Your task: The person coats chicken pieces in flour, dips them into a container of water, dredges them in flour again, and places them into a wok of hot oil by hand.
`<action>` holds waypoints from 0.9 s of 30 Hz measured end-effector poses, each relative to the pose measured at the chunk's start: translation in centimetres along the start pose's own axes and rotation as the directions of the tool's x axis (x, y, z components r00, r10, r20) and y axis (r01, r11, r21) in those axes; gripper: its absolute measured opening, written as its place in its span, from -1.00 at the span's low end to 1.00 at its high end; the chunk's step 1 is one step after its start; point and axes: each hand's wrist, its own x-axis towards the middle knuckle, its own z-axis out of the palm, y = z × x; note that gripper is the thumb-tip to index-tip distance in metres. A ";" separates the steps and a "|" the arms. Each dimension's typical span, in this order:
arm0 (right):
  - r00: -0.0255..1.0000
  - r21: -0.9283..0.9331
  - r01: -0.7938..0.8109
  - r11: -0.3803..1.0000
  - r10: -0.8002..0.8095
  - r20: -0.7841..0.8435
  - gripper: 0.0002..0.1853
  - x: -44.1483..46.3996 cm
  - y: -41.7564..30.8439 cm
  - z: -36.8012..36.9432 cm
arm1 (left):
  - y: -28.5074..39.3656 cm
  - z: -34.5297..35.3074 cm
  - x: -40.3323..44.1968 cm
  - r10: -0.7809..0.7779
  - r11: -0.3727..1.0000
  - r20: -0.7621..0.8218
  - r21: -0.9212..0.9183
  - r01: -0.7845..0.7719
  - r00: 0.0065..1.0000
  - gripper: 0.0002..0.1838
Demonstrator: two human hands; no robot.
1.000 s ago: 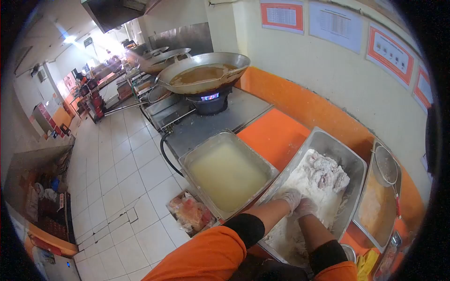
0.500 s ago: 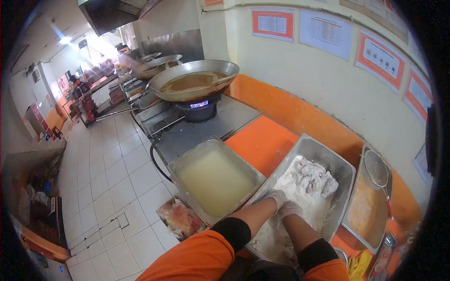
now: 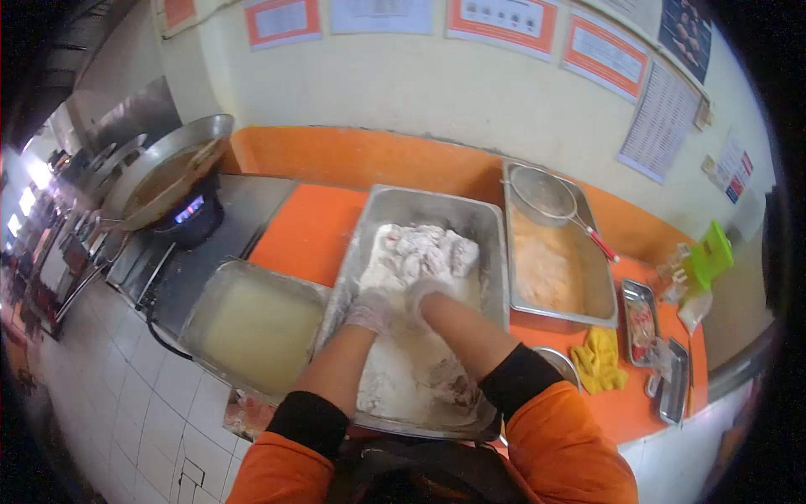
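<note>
Both my hands wear thin translucent gloves and reach into a deep metal tray (image 3: pixel 497 290) of white flour (image 3: pixel 401 357). My left hand (image 3: pixel 371 309) is low in the flour near the tray's left wall. Just to its right, my right hand (image 3: pixel 426 296) touches the near side of a heap of flour-coated pieces (image 3: pixel 426 250), which look like chicken. The fingers of both hands are hidden by flour and by the hands themselves. More coated pieces (image 3: pixel 449 378) lie partly buried at the tray's near right.
Left of the tray stands a pan of cloudy pale liquid (image 3: pixel 260 329). A large wok of oil (image 3: pixel 220 126) sits on a burner further left. To the right are a metal tray with orange-tinted contents (image 3: pixel 550 269), a strainer (image 3: pixel 541 195), a yellow cloth (image 3: pixel 599 359) and small trays (image 3: pixel 640 323).
My view has swung right, so the wok now sits at the far left and the right side of the counter shows. My hands have moved further into the flour, closer to the coated heap.
</note>
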 end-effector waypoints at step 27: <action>0.876 0.205 0.481 0.852 -0.480 -0.058 -0.77 -7.9 1.8 3.1 | 2.2 -5.5 -0.6 0.394 0.894 0.164 0.160 -0.418 0.905 -0.68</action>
